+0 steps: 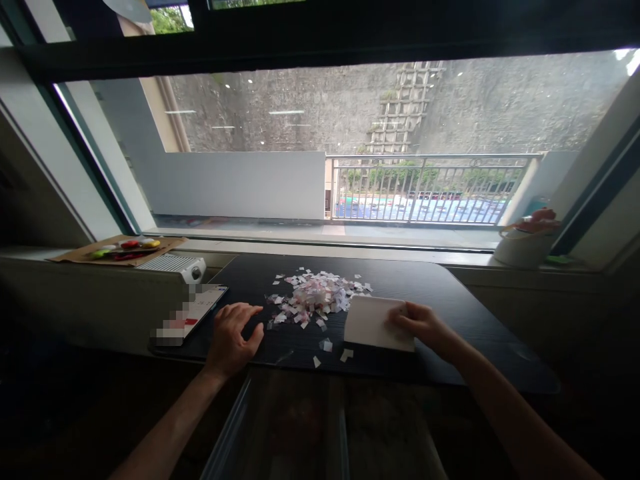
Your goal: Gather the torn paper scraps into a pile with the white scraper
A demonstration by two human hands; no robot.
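A pile of small paper scraps (317, 293) lies in the middle of the dark table (480, 347). My right hand (423, 323) grips the right side of a white card (373, 323), whose left edge is close to the pile. Left of the scraps, my left hand (235, 337) hovers over or rests on the table with its fingers apart and nothing in them. A few loose scraps (327, 345) are scattered near the table's front edge, between the hands.
A clipboard-like board (200, 313) lies at the table's left. Beyond it are a white box with a knob (175, 265) and cardboard (80, 250) bearing colourful items. A white container (525, 243) stands on the right sill. Below the front edge is a clear plastic bin (230, 427).
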